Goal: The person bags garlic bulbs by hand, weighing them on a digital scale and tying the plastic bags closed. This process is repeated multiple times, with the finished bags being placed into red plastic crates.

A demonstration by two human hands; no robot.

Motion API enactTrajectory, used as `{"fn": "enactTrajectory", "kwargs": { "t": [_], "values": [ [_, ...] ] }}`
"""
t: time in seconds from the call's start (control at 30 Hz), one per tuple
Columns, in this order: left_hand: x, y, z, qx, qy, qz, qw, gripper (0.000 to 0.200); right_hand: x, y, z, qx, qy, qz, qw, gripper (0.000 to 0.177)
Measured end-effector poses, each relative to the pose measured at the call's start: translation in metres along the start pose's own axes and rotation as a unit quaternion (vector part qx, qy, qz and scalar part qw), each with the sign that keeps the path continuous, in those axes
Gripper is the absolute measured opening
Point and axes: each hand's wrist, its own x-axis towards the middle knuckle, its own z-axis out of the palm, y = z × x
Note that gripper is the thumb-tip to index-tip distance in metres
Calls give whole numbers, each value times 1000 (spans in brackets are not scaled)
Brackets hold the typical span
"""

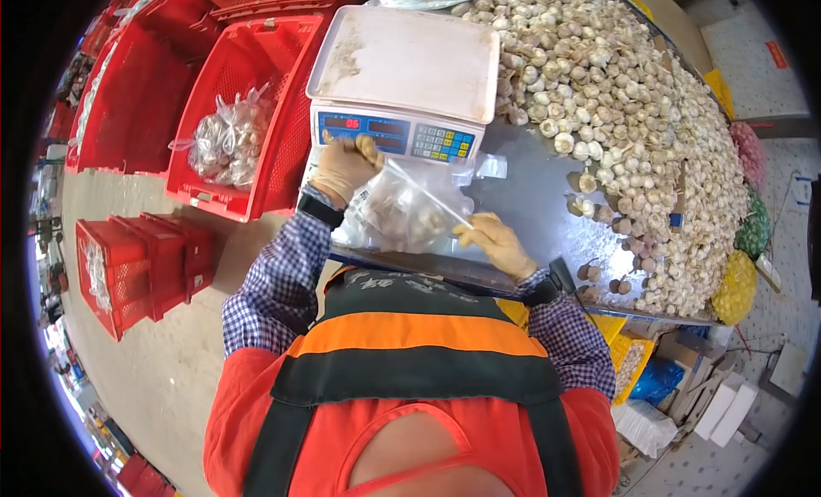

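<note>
A clear plastic bag (398, 210) with garlic bulbs inside lies on the metal table in front of me. Its top edge is drawn into a tight white strip between my hands. My left hand (346, 166), in a pale, stained glove, is closed on the strip's upper left end, just below the scale's display. At the lower right end, my gloved right hand (498, 243) pinches the strip between its fingers. Right behind the bag stands a digital scale (402, 65), its pan bearing no goods and red digits lit on its panel.
A large heap of garlic bulbs (616, 112) covers the table's right side, with some loose bulbs near the front edge. To the left, a red crate (192, 185) holds bagged garlic (229, 142). More red crates (150, 270) stand on the floor. Net sacks (734, 287) sit at the far right.
</note>
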Motion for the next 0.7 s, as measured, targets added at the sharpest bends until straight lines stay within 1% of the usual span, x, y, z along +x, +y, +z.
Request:
{"fn": "enactTrajectory", "kwargs": {
  "t": [0.03, 0.07, 0.1, 0.13, 0.17, 0.2, 0.23, 0.27, 0.3, 0.33, 0.37, 0.4, 0.43, 0.47, 0.5, 0.53, 0.57, 0.6, 0.63, 0.67, 0.7],
  "values": [
    [1, -16, -42, -59, 183, 7, 981, 25, -7, -4, 6, 2, -5, -4, 1000, 20],
    [4, -18, -59, -113, 353, 16, 929, 29, -11, -8, 13, 107, 56, 80, 989, 21],
    [-1, -18, -19, -219, 443, 51, 868, 29, -11, -12, 20, 212, 119, 166, 956, 23],
    [-6, -19, -15, -217, 390, 74, 892, 30, -7, -14, 26, 215, 119, 170, 954, 23],
    [-11, -23, -13, -218, 336, 98, 911, 31, 0, -16, 31, 359, 158, 175, 903, 19],
    [-15, -21, -4, -116, 265, 139, 947, 33, 12, -20, 33, 493, 195, 174, 830, 23],
    [-18, -15, 6, -9, 186, 178, 966, 35, 26, -24, 35, 615, 229, 166, 736, 32],
    [-28, -6, 41, 161, 136, 181, 961, 39, 36, -29, 37, 723, 257, 150, 624, 43],
    [-37, -1, 54, 165, 131, 182, 961, 39, 45, -41, 32, 724, 258, 143, 624, 43],
    [-45, 2, 63, 317, 42, -10, 947, 36, 53, -58, 24, 538, 166, 165, 810, 43],
    [-49, -1, 68, 449, -51, -199, 869, 34, 59, -69, 16, 305, 67, 179, 933, 43],
    [-49, -20, 75, 563, -143, -142, 802, 27, 66, -74, 14, 38, 18, 79, 996, 41],
    [-47, -37, 81, 660, -230, -78, 711, 21, 74, -77, 14, -234, -35, -23, 971, 39],
    [-46, -36, 89, 660, -240, -74, 708, 21, 79, -80, 11, -205, -44, -6, 978, 37],
    [-45, -31, 101, 664, -176, -69, 723, 16, 83, -74, 11, -213, -37, -6, 976, 37],
    [-43, -26, 107, 665, -108, -63, 736, 12, 86, -63, 13, -16, 48, -7, 999, 32],
    [-39, -27, 101, 561, -70, 52, 824, 13, 88, -56, 13, 185, 128, -10, 974, 28],
    [-30, -17, 66, 351, -22, 26, 936, 17, 81, -63, 4, 377, 155, 152, 900, 22],
    [-21, -8, 37, 121, 27, -5, 992, 21, 78, -59, 1, 375, 158, 150, 901, 22],
    [-25, -12, 52, 87, 7, 10, 996, 26, 76, -53, -1, 389, 57, 210, 895, 22],
    [-36, -17, 74, 52, -14, 25, 998, 31, 74, -51, -2, 397, -45, 269, 877, 23]
  ]
}}
